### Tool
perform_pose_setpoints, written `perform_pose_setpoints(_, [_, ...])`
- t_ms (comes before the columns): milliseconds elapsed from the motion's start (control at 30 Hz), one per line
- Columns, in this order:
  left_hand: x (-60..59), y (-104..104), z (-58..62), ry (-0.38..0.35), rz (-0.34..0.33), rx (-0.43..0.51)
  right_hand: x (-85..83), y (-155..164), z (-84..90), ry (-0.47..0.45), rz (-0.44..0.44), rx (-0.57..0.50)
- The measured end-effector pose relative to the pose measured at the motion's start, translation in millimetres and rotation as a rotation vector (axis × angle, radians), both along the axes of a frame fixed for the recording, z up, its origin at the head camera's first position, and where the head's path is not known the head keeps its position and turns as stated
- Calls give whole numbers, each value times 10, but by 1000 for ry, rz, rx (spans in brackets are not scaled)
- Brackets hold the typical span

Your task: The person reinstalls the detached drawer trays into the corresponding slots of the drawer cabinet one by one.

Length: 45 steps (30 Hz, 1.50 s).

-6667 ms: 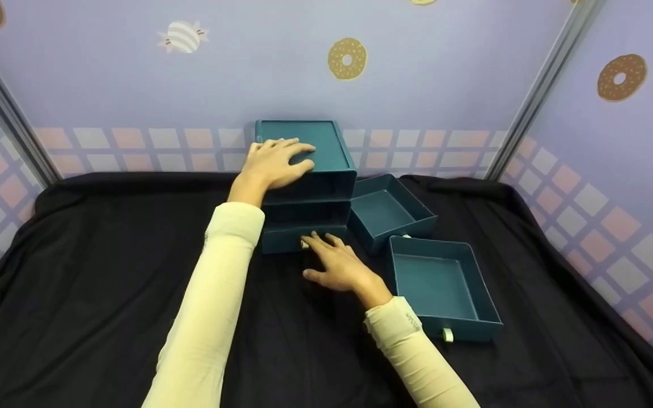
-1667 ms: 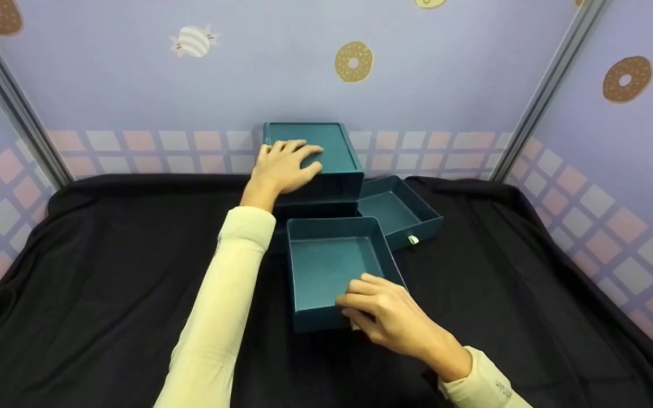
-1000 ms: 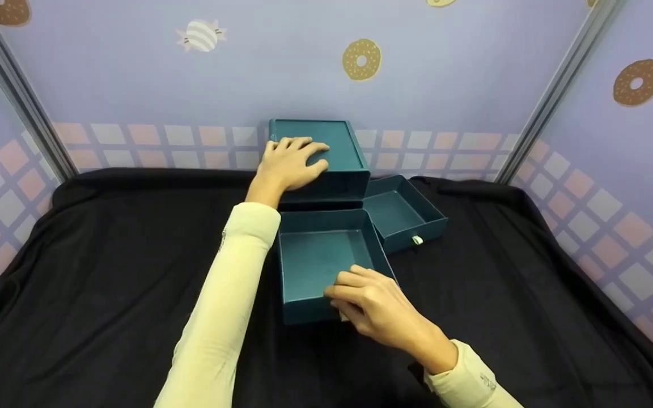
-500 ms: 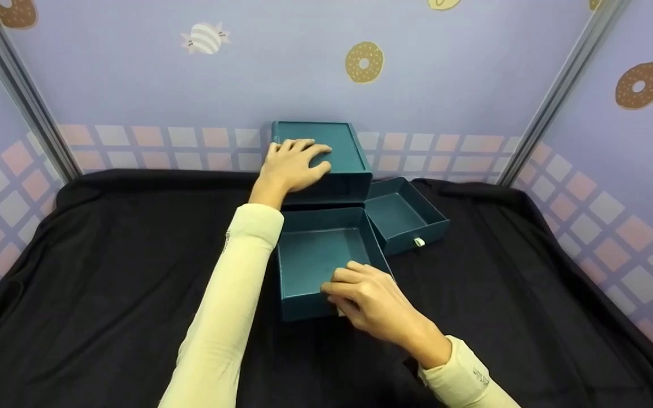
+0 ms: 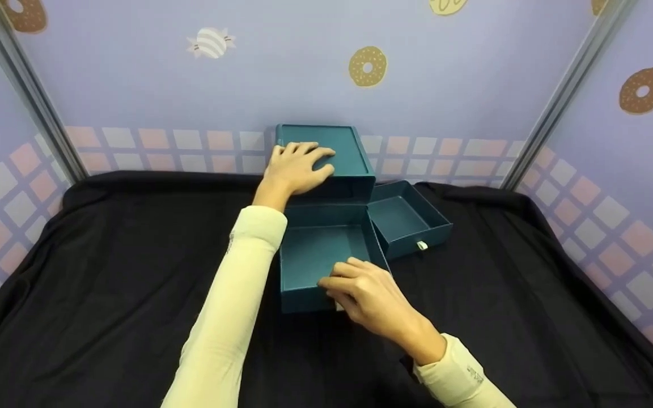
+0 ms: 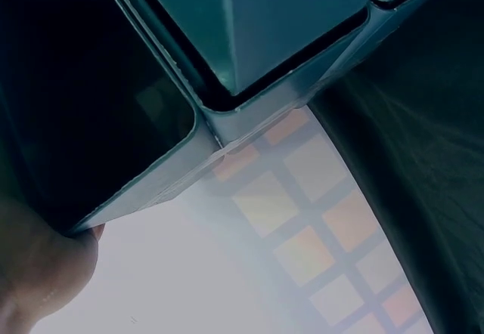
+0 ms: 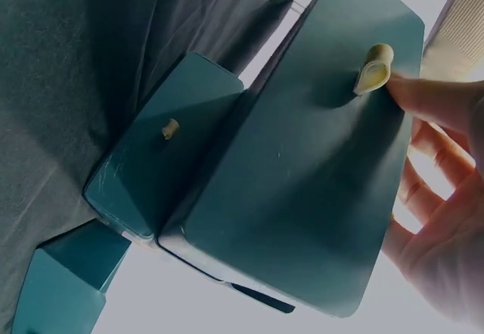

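In the head view a teal drawer cabinet (image 5: 326,146) stands against the back wall. My left hand (image 5: 297,169) rests on its top, fingers spread loosely. A teal drawer (image 5: 329,249) juts from the cabinet's middle slot, its back end inside. My right hand (image 5: 363,292) pinches that drawer's front wall; in the right wrist view the thumb (image 7: 435,103) lies by the pale pull tab (image 7: 373,71), the other fingers behind the wall. Below it the bottom drawer (image 7: 166,145) sits in its slot. The top slot (image 6: 83,107) is a dark hollow in the left wrist view.
Another teal drawer (image 5: 408,221) lies on the black cloth (image 5: 502,306), right of the cabinet and angled, with its pale tab (image 5: 422,245) facing forward. Patterned walls (image 5: 292,68) rise behind and at both sides.
The right hand has left the bottom drawer, brought the nearer loose drawer from the right to the middle slot and slid it partly in. The left hand has stayed on the cabinet top.
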<state>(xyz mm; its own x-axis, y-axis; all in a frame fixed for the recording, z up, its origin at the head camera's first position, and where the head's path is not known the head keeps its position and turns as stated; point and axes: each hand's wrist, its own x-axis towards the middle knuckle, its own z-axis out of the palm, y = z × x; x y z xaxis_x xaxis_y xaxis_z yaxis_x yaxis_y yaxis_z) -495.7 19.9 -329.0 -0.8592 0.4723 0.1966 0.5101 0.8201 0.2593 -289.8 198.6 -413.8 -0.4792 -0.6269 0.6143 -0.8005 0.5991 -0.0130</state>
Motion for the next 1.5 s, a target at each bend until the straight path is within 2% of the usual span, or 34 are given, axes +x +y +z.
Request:
perform_pose_setpoints(333, [-18, 7, -5, 4, 7, -4, -93, -23, -19, -11, -94, -11])
perform_pose_setpoints(833, [-14, -17, -14, 10, 17, -13, -221, -123, -22, 5, -124, -36])
perform_pose_setpoints(1300, [2, 33, -2, 15, 10, -5, -412, -97, -29, 29, -188, -75])
perform_pose_setpoints(1500, [5, 21, -13, 12, 18, 7, -504, -135, -50, 12, -194, -99])
